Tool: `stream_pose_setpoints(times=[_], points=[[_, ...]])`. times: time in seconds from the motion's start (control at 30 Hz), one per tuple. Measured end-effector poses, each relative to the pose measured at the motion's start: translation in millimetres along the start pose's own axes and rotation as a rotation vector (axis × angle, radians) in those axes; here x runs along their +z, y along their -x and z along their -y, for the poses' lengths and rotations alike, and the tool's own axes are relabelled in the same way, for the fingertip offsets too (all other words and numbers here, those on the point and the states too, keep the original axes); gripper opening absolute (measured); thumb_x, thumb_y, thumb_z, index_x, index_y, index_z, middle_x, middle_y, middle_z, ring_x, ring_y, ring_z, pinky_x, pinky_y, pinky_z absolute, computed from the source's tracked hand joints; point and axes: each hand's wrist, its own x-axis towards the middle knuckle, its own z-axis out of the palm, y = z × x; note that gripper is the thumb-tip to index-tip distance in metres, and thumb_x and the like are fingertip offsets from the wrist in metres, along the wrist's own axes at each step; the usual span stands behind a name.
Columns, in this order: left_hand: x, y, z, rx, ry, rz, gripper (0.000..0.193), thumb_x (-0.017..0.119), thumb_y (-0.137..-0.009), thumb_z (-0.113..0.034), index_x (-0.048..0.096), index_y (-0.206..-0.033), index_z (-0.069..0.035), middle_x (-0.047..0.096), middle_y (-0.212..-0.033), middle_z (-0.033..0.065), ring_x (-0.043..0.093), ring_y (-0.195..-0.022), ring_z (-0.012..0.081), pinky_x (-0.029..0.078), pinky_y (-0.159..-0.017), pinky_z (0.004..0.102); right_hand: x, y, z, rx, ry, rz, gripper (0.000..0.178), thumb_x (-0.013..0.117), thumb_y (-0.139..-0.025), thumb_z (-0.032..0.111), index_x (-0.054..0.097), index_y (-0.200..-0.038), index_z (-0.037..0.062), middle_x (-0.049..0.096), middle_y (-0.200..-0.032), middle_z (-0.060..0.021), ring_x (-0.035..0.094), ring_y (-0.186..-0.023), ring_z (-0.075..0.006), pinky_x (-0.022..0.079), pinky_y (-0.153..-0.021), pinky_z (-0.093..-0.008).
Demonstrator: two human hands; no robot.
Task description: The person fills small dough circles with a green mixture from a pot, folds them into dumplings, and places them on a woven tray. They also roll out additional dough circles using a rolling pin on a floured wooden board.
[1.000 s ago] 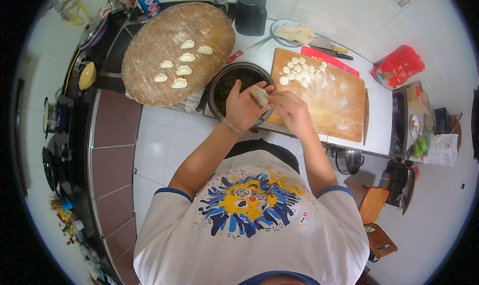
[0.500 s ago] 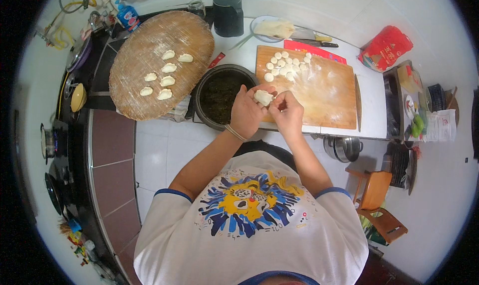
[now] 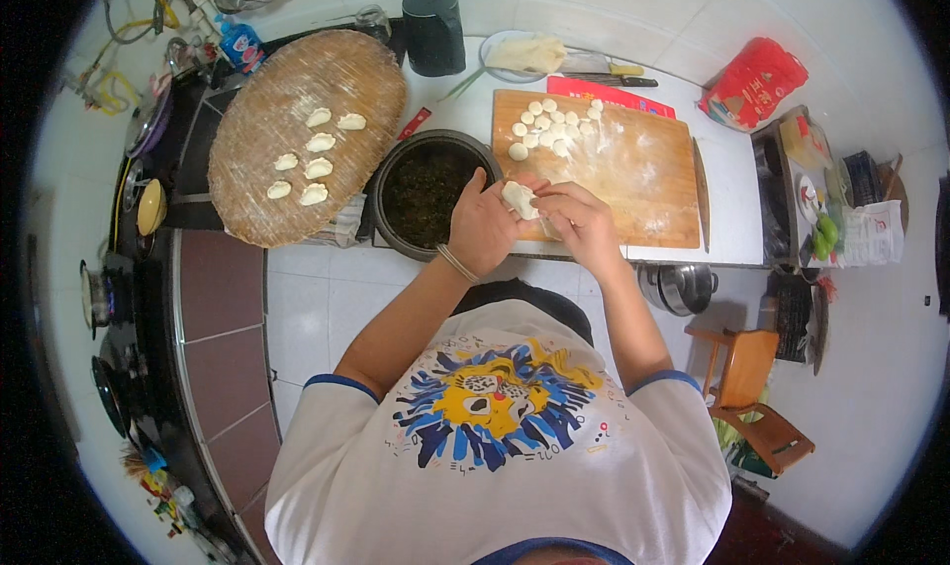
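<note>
A pale, folded dumpling [image 3: 519, 200] lies across the fingers of my left hand [image 3: 483, 227], which cradles it between the bowl and the board. My right hand [image 3: 584, 224] pinches the right edge of its dough, thumb and fingertips close together. Below my hands and to the left, a round dark bowl [image 3: 381, 214] holds dark green chopped filling [image 3: 427, 194]. Several small floury dough pieces [image 3: 556, 130] sit on the far left of the wooden board [image 3: 648, 194]. Shaped dumplings [image 3: 320, 142] rest in loose rows on a large round woven tray [image 3: 247, 154].
A dark kettle [image 3: 433, 31] stands behind the bowl. Beyond the board are a plate of dough [image 3: 524, 54], knives [image 3: 623, 81] and a red bag [image 3: 754, 82]. A long thin tool [image 3: 702, 194] lies along the board's right edge. A wooden chair [image 3: 744, 367] stands lower right.
My right hand has turned, its fingers now stretching further over the dumpling's edge. The dumpling is tilted more upright in my left hand. The whole view has shifted slightly.
</note>
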Motion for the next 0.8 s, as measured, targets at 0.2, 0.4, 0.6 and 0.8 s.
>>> stream_pose_setpoints(times=[0.2, 0.4, 0.6, 0.8], points=[[0.4, 2.5, 7.5, 0.063, -0.092, -0.052, 0.061, 0.024, -0.095, -0.045, 0.041, -0.122, 0.008, 0.045, -0.126, 0.0232, 0.04, -0.122, 0.0304, 0.028, -0.106, 0.0409, 7.0, 3.1, -0.6, 0.134, -0.009, 0.013, 0.013, 0.064, -0.071, -0.003, 0.062, -0.083, 0.0023, 0.062, -0.081, -0.0113, 0.062, -0.069, -0.025, 0.05, -0.059, -0.0303], [-14.2, -0.9, 14.4, 0.264, -0.7, -0.059, 0.058, 0.025, -0.096, -0.043, 0.044, -0.118, 0.006, 0.05, -0.118, 0.0188, 0.045, -0.116, 0.0275, 0.031, -0.104, 0.0406, 16.3, 4.3, 7.6, 0.205, 0.155, -0.031, 0.017, 0.063, -0.073, 0.001, 0.062, -0.089, 0.0055, 0.063, -0.081, -0.0145, 0.063, -0.068, -0.0276, 0.051, -0.057, -0.0331], [-2.0, 5.1, -2.3, 0.064, -0.234, -0.031, 0.06, 0.023, -0.096, -0.045, 0.045, -0.118, 0.007, 0.052, -0.114, 0.0177, 0.05, -0.11, 0.0266, 0.035, -0.1, 0.0415, -7.5, -5.0, 11.9, -0.038, 0.2, 0.035, 0.021, 0.06, -0.073, 0.0, 0.064, -0.092, 0.0067, 0.064, -0.091, -0.0103, 0.063, -0.075, -0.0282, 0.052, -0.062, -0.0339], [-0.2, 7.5, 0.3, -0.004, -0.204, -0.073, 0.062, 0.021, -0.096, -0.046, 0.044, -0.119, 0.007, 0.052, -0.115, 0.017, 0.051, -0.109, 0.0262, 0.037, -0.098, 0.042, -5.6, -8.6, 1.3, -0.076, 0.06, 0.109, 0.016, 0.061, -0.07, -0.002, 0.064, -0.085, 0.0046, 0.064, -0.088, -0.0089, 0.063, -0.074, -0.0268, 0.051, -0.064, -0.0326]])
